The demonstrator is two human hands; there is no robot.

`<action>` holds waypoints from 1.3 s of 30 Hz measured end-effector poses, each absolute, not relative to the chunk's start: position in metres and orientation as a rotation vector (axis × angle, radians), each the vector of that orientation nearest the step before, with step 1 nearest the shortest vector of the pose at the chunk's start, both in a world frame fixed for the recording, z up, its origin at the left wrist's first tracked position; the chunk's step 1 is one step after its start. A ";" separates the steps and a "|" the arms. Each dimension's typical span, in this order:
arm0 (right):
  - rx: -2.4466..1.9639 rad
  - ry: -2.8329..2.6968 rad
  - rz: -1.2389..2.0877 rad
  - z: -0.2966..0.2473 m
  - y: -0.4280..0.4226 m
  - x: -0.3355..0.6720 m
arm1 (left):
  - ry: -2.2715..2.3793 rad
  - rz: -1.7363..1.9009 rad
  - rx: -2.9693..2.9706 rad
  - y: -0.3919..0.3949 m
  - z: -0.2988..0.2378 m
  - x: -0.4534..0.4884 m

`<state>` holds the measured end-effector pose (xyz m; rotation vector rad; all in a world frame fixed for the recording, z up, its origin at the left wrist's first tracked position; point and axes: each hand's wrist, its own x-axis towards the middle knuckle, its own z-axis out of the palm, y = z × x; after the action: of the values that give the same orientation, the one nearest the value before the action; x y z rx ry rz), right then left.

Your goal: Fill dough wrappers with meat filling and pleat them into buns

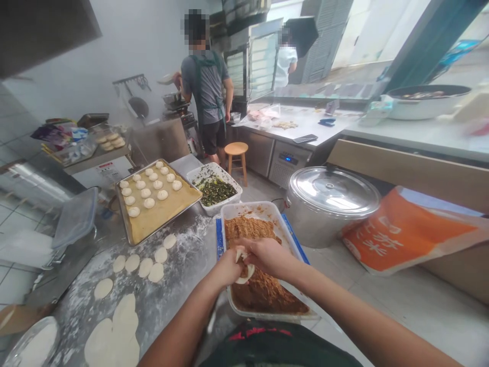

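Note:
Over a plastic tub of reddish-brown filling, both my hands are closed around one dough wrapper with some filling inside. My left hand cups it from the left, and my right hand pinches its edge from the right. The fingertips partly hide the wrapper. To the left, several flat dough rounds lie on the floured steel table. Beyond them a lined baking tray carries rows of shaped buns. A white tub of chopped green filling stands behind the brown one.
A lidded steel pot and an orange-and-white sack are on the right. Larger dough sheets and a bowl of flour lie front left. A person in an apron stands at the stove, near a wooden stool.

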<state>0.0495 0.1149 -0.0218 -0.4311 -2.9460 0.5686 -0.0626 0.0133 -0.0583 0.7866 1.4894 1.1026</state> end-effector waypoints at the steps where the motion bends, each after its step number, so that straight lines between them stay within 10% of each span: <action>1: -0.444 -2.934 0.591 -0.023 0.117 0.048 | 1.473 1.151 0.698 0.013 -0.056 -0.064; 9: -0.665 -2.798 0.627 -0.027 0.118 0.051 | 1.131 1.621 0.391 0.006 -0.060 -0.054; 30: -0.728 -3.007 0.349 -0.025 0.106 0.047 | 1.629 1.083 0.712 0.019 -0.070 -0.057; 39: -0.701 -2.969 0.292 -0.030 0.110 0.048 | 1.447 1.557 0.508 0.021 -0.073 -0.050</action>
<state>0.0483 0.1095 -0.0298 -0.7011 -2.9692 0.2916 -0.0504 0.0214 -0.0727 0.5077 1.4468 1.5568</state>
